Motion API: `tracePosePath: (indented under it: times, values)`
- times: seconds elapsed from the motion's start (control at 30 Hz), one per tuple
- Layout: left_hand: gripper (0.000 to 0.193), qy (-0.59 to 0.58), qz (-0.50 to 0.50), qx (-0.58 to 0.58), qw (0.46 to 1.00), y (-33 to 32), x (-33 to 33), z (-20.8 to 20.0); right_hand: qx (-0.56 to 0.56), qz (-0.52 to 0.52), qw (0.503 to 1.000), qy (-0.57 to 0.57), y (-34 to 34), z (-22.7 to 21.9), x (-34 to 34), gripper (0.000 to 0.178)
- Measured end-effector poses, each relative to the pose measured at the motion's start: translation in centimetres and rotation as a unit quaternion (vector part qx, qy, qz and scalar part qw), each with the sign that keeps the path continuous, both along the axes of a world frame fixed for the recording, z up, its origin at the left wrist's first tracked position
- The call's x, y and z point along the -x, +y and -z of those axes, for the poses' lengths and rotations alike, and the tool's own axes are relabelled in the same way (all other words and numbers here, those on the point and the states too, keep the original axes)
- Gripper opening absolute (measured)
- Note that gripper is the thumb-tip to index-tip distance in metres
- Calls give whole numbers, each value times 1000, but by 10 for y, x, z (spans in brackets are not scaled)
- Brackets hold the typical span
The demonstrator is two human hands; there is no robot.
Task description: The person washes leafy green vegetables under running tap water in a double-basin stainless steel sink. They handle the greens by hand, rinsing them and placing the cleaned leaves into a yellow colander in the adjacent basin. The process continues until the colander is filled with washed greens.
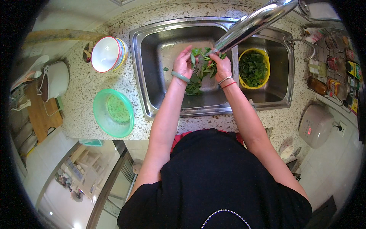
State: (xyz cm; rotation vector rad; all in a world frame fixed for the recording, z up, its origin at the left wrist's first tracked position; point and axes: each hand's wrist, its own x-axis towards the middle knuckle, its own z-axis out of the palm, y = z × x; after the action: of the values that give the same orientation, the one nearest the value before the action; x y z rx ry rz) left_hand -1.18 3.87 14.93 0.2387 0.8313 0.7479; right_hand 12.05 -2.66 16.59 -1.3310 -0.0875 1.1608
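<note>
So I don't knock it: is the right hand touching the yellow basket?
Apart. The head view shows a strip of steel sink divider between the right hand and the yellow basket.

Left arm (166,122): bare below a short sleeve, reaching over the near edge of the sink (192,112) and leaning in to the right.
Right arm (251,124): bare too, reaching over that same edge and leaning in to the left.
Left wrist (177,83): almost straight, in line with the arm.
Right wrist (226,81): only a little bent.
Left hand (183,65): over the middle of the sink's left half, palm partly showing, fingers loosely curled toward the far edge.
Right hand (223,66): by the right edge of that half, back showing, thumb and fingers bent inward, pinching.
Both hands: close together, not touching.
</note>
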Motion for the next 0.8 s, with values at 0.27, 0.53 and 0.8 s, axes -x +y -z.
tracePosePath:
  times: [0.27,0.53,0.8]
  values:
    - [39,-75,31,8,997,3,1,-25,43,-30,998,23,-1,3,-8,22]
    - [31,87,-70,-69,991,-2,-8,12,27,1,998,-54,-5,16,2,24]
    - [30,65,-94,-72,991,-12,-36,-6,37,-129,981,-138,7,-5,21,41]
